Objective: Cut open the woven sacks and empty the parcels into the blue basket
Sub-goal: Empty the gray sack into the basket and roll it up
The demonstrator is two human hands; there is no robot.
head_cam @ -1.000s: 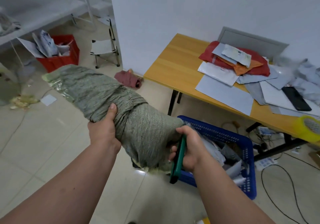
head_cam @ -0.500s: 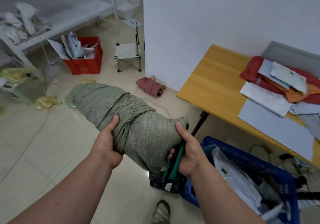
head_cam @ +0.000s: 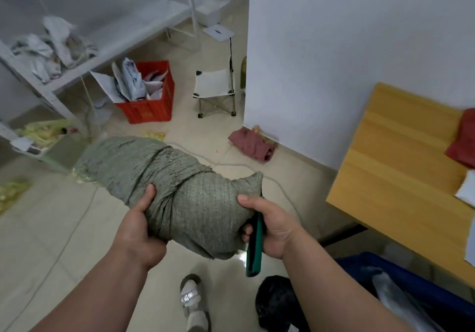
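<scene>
The sack (head_cam: 164, 190) hangs mid-frame, limp over the floor. My left hand (head_cam: 140, 231) is clamped round its bunched waist; my right hand (head_cam: 270, 225) pinches its end with the cutter (head_cam: 254, 244) pressed in the palm. The basket (head_cam: 421, 298) sits lower right. I'd keep the blade off my fingers and shake over the basket.
</scene>
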